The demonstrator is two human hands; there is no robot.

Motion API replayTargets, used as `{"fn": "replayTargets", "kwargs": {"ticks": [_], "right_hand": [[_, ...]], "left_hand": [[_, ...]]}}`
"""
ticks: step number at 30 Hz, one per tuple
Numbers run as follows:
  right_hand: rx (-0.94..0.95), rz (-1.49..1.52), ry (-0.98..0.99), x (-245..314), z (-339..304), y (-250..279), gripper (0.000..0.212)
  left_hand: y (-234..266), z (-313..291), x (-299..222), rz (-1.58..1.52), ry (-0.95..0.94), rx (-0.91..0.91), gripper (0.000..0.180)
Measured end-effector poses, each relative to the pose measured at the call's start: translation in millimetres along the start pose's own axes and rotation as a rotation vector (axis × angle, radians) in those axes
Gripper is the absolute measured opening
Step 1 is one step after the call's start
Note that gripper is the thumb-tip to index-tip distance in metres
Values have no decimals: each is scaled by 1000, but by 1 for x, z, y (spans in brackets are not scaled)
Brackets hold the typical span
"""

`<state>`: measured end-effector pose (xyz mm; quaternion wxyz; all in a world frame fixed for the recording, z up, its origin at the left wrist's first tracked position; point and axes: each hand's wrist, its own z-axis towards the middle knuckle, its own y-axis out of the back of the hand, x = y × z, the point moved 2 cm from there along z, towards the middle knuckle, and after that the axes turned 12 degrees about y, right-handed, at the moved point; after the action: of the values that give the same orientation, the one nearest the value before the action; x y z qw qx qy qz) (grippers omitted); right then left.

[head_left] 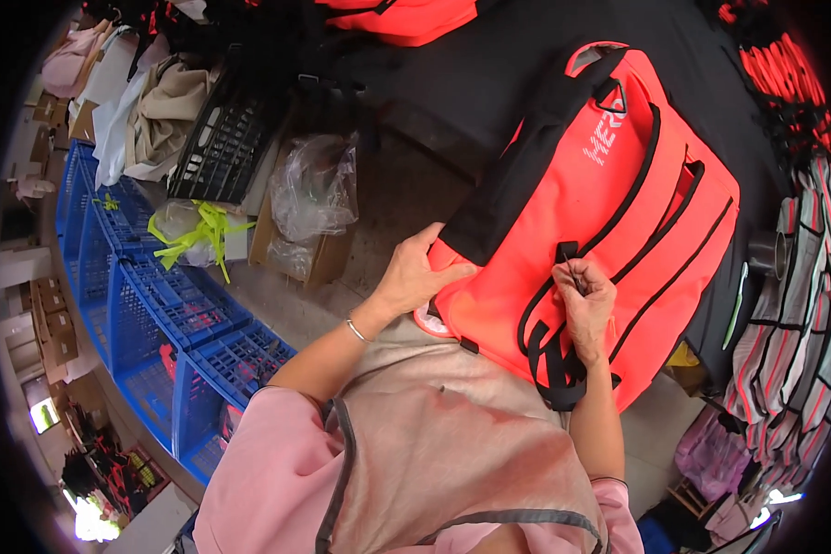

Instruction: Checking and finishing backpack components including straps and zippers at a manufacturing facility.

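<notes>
A bright red-orange backpack (563,198) with black trim and white lettering lies slanted before me, its padded shoulder straps (637,208) facing up. My left hand (414,277) grips the bag's near left corner, thumb on the red fabric and fingers around the edge. Over the lower end of a shoulder strap, my right hand (585,300) is closed in a pinch on a short black webbing strap (568,251); the fingertips partly hide it. Loose black webbing (552,365) hangs in loops beside my right wrist. A pale lining shows at the bag's near corner opening (431,320).
Blue plastic crates (148,314) line the left, with a black crate (222,138) of cloth behind them. A cardboard box (300,249) holds clear plastic bags (314,185). Black fabric (702,55) covers the far surface. Striped grey pieces (785,351) are stacked at right.
</notes>
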<state>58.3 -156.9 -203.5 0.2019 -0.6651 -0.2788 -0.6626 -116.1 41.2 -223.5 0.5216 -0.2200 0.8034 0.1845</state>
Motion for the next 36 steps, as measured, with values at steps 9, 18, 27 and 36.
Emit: {"fn": "replayTargets", "kwargs": {"ticks": [9, 18, 27, 36], "right_hand": [[-2, -21, -25, 6, -3, -4, 3], [-4, 35, -16, 8, -2, -4, 7], [-28, 40, -42, 9, -1, -6, 5], [-43, 92, 45, 73, 59, -67, 21]], "left_hand": [[4, -4, -20, 566, -380, -318, 69], [26, 28, -54, 205, -85, -61, 45], [8, 35, -90, 62, -77, 29, 51], [8, 40, -78, -181, 73, 181, 58]]}}
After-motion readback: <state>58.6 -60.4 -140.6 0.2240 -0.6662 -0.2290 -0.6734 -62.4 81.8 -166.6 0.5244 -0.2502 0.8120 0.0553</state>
